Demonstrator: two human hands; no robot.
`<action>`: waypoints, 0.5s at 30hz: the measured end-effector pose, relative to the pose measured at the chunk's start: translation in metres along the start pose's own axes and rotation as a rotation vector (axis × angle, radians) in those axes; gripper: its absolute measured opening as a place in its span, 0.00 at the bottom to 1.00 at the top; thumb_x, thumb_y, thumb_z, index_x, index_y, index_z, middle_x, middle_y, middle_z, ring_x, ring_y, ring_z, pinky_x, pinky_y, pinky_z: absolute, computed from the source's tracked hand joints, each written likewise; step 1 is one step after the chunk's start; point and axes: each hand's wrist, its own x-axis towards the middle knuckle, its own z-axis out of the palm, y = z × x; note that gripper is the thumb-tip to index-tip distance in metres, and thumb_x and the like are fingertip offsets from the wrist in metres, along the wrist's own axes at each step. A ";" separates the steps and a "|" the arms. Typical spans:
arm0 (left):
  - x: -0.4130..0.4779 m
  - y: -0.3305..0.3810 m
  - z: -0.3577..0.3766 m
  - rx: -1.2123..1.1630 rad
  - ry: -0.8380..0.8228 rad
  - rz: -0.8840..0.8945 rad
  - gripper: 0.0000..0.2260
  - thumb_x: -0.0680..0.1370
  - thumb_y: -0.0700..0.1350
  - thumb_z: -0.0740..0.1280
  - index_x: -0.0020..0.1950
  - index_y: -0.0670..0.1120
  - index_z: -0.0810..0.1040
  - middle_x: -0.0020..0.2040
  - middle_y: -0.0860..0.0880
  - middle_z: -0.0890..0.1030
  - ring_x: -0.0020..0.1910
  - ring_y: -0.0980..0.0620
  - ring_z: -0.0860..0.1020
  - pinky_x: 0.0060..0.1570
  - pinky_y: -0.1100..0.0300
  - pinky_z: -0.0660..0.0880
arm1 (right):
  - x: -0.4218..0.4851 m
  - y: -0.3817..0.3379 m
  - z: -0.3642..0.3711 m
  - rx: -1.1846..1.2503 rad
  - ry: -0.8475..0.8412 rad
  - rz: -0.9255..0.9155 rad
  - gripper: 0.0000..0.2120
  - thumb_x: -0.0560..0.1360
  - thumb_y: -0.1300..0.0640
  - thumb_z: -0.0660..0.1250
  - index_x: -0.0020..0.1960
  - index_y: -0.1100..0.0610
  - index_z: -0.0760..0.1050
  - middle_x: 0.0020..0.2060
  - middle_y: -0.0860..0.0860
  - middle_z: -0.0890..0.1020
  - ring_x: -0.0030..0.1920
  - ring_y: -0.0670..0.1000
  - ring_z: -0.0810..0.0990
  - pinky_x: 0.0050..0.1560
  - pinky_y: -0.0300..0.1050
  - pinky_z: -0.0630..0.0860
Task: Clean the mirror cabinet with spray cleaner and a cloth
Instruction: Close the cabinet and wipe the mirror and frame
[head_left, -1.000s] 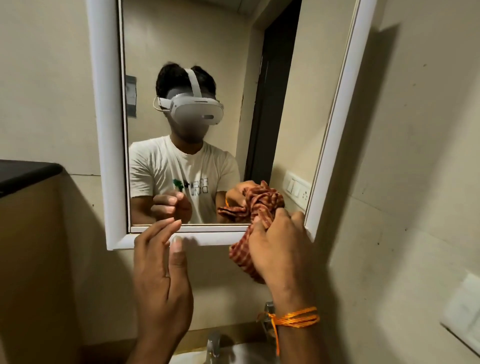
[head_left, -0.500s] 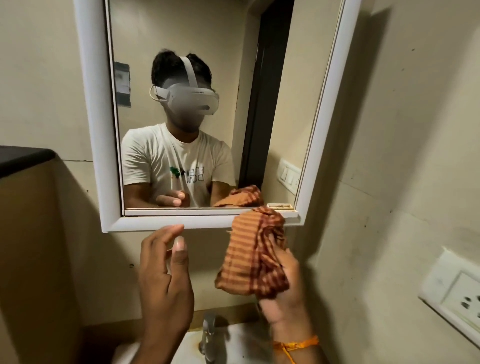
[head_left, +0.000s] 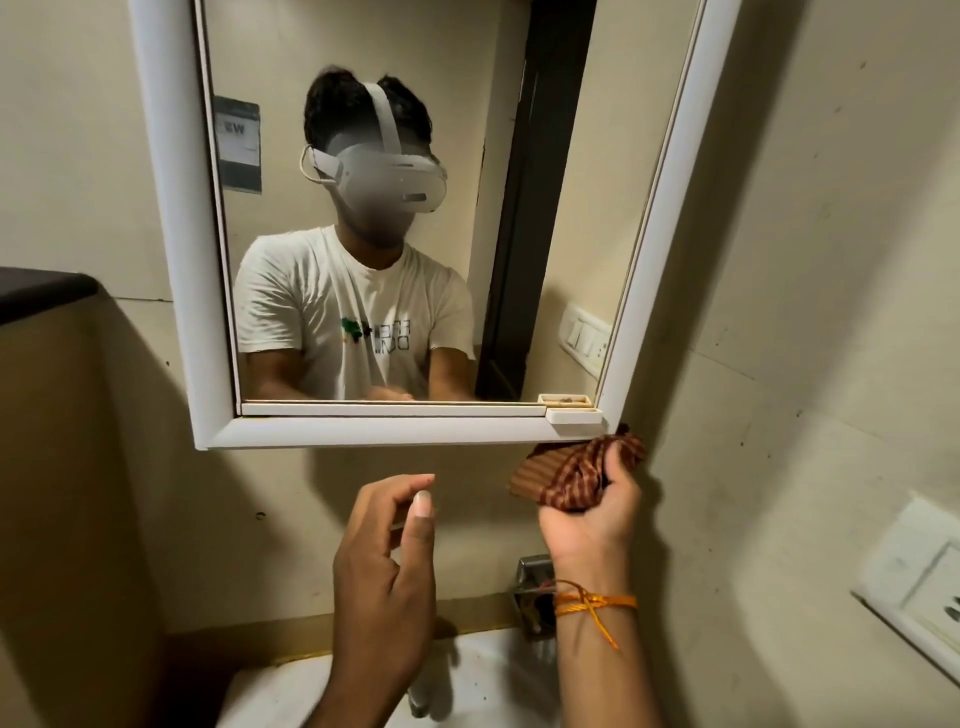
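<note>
The white-framed mirror cabinet (head_left: 171, 218) hangs on the beige wall ahead, and its glass reflects a person wearing a white headset. My right hand (head_left: 597, 512) grips a bunched orange-and-brown checked cloth (head_left: 576, 475) and holds it up against the underside of the frame's lower right corner. My left hand (head_left: 387, 561) hovers below the frame's bottom edge, fingers loosely curled, holding nothing. No spray cleaner is in view.
A white basin (head_left: 493, 691) with a tap lies below the hands. A white wall socket (head_left: 919, 587) sits at the right. A dark ledge (head_left: 41, 291) juts out at the left. A small white tray (head_left: 574, 415) sits on the frame's bottom right.
My right hand has carried the cloth from the mirror's lower glass down and right, under the frame's lower right corner. The left hand has stayed below the frame.
</note>
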 end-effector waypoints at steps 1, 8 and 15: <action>0.000 -0.002 0.000 -0.001 0.001 -0.002 0.15 0.77 0.61 0.54 0.55 0.57 0.77 0.52 0.59 0.78 0.52 0.56 0.79 0.49 0.55 0.79 | 0.004 0.005 0.004 0.015 -0.014 -0.006 0.14 0.78 0.48 0.61 0.46 0.52 0.84 0.47 0.52 0.85 0.51 0.54 0.83 0.63 0.56 0.71; 0.005 -0.012 -0.005 -0.018 0.047 -0.011 0.15 0.78 0.60 0.54 0.54 0.58 0.77 0.51 0.58 0.79 0.50 0.55 0.80 0.47 0.50 0.79 | 0.013 0.033 0.009 0.047 -0.027 -0.098 0.13 0.79 0.46 0.61 0.58 0.51 0.78 0.49 0.52 0.86 0.54 0.55 0.82 0.56 0.53 0.76; 0.006 -0.012 0.006 -0.058 0.057 -0.007 0.13 0.78 0.57 0.56 0.53 0.56 0.78 0.50 0.56 0.79 0.49 0.52 0.80 0.46 0.46 0.79 | -0.006 0.069 -0.005 -0.058 -0.127 0.036 0.20 0.79 0.45 0.60 0.64 0.54 0.76 0.59 0.55 0.82 0.60 0.57 0.80 0.64 0.56 0.72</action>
